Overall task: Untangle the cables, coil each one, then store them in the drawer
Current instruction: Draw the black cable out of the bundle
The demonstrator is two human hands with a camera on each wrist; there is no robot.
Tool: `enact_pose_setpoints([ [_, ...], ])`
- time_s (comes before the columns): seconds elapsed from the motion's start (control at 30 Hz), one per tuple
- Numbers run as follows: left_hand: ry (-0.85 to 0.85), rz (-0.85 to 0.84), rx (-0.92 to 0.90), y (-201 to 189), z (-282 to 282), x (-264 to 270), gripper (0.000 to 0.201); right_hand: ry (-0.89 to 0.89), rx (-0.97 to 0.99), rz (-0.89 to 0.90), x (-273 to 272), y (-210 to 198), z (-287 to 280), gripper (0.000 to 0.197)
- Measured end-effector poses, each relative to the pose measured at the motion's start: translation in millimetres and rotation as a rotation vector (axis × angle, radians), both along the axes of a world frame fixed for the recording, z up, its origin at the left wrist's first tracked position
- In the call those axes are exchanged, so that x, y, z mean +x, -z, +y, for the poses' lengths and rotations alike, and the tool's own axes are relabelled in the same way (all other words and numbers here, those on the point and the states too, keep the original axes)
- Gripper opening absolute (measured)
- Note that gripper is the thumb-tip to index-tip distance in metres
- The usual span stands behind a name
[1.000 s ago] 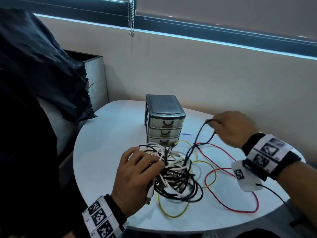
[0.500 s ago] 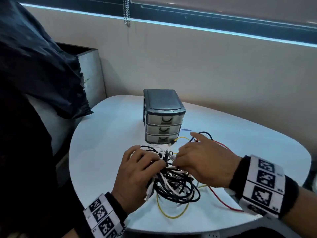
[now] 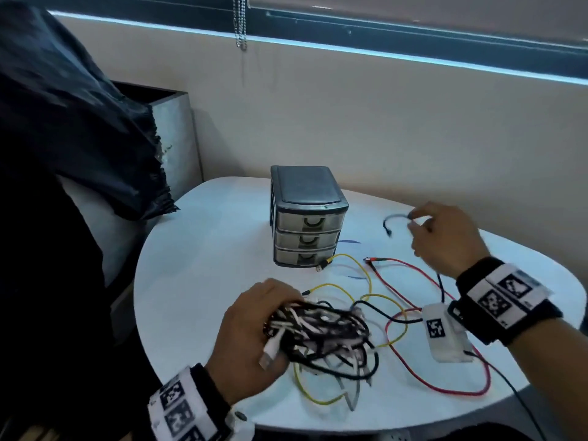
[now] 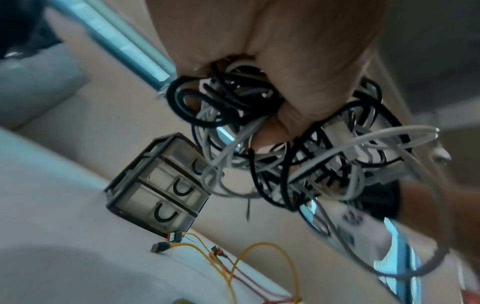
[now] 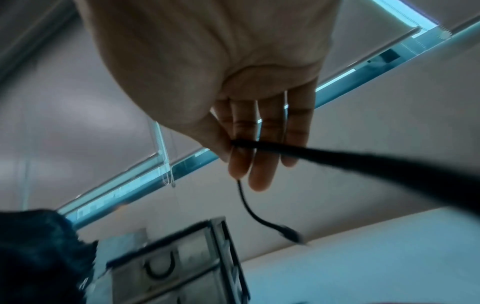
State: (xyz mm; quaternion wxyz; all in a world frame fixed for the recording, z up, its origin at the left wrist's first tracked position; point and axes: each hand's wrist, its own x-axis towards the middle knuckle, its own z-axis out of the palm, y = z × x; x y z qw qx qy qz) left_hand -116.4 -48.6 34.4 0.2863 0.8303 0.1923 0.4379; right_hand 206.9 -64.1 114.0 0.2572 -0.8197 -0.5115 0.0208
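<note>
Head, change: right hand [image 3: 445, 240] gone from the tangle [image 3: 321, 332] half a second back, now up and right, pulling a black cable [image 3: 393, 219] out with it.
Head, left hand [image 3: 251, 342]: fingers curled round the black-and-white tangle, low over the table [image 3: 203, 281]'s front, a white plug poking out under the thumb.
Head, right hand: raised right of the drawers [image 3: 307, 218], thumb and forefinger pinching the black cable near its end, plug dangling left.
Head, around: yellow cable [image 3: 369, 281] and red cable [image 3: 410, 272] looped loose on the table between tangle and drawers; all three drawers closed; black bag [image 3: 79, 122] at left.
Left wrist, grip: left hand [image 4: 272, 51] clenched tight on the tangle [image 4: 285, 148], loops spilling below the fingers, off the table.
Left wrist, behind: drawers [image 4: 161, 187] beyond, yellow cable [image 4: 259, 259] plugs just by their base.
Right wrist, grip: right hand [image 5: 233, 82] pinching the black cable [image 5: 249, 205] at the thumb, other fingers straight; plug end hanging free, blurred.
Right wrist, below: drawers [image 5: 176, 267] under the hand, well apart from it.
</note>
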Motion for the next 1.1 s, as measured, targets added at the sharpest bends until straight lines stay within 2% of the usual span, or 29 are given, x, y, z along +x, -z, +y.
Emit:
enact_pose_setpoints([
  [0.1, 0.106, -0.055, -0.223, -4, 9, -4, 0.035, -0.079, -0.119, -0.001, -24, 21, -11, 0.039],
  [0.17, 0.116, -0.057, -0.297, -6, 12, -5, 0.034, -0.257, -0.145, 0.15, -47, 38, -17, 0.05],
  [0.23, 0.116, -0.102, -0.393, -7, 15, -4, 0.041, -0.457, -0.271, 0.347, -74, 49, -24, 0.064],
  [0.3, 0.107, -0.154, -0.482, -8, 18, -2, 0.05, -0.54, -0.323, 0.528, -93, 52, -27, 0.074],
  [0.4, 0.08, -0.254, -0.606, -7, 20, -4, 0.055, -0.494, -0.232, 0.723, -100, 44, -26, 0.068],
  [0.5, 0.075, -0.322, -0.783, -5, 20, -8, 0.049, -0.488, -0.177, 0.728, -95, 31, -25, 0.034],
  [0.57, 0.115, -0.393, -0.986, -5, 19, -9, 0.047, -0.481, -0.142, 0.764, -93, 23, -26, 0.016],
  [0.63, 0.185, -0.495, -1.194, -7, 17, -9, 0.037, -0.489, -0.108, 0.758, -91, 18, -29, 0.011],
  [0.7, 0.244, -0.553, -1.324, -8, 16, -9, 0.059, -0.502, -0.085, 0.709, -91, 17, -31, 0.011],
  [0.73, 0.251, -0.592, -1.362, -5, 18, -10, 0.06, -0.508, -0.075, 0.683, -92, 17, -33, 0.012],
  [0.8, 0.25, -0.665, -1.41, -6, 20, -10, 0.038, -0.518, -0.05, 0.653, -95, 20, -35, 0.014],
  [0.83, 0.26, -0.669, -1.414, -9, 19, -9, 0.039, -0.524, -0.039, 0.648, -98, 22, -36, 0.015],
  [0.9, 0.295, -0.614, -1.391, -10, 17, -4, 0.055, -0.54, -0.003, 0.641, -107, 23, -36, 0.018],
  [0.93, 0.316, -0.575, -1.38, -11, 14, -1, 0.054, -0.552, 0.024, 0.642, -111, 24, -37, 0.02],
  [1.0, 0.34, -0.539, -1.358, -12, 8, 3, 0.026, -0.587, 0.099, 0.691, -118, 20, -37, 0.018],
  [1.1, 0.31, -0.441, -1.289, -11, 1, 10, 0.033, -0.568, 0.175, 0.818, -121, 13, -37, 0.013],
])
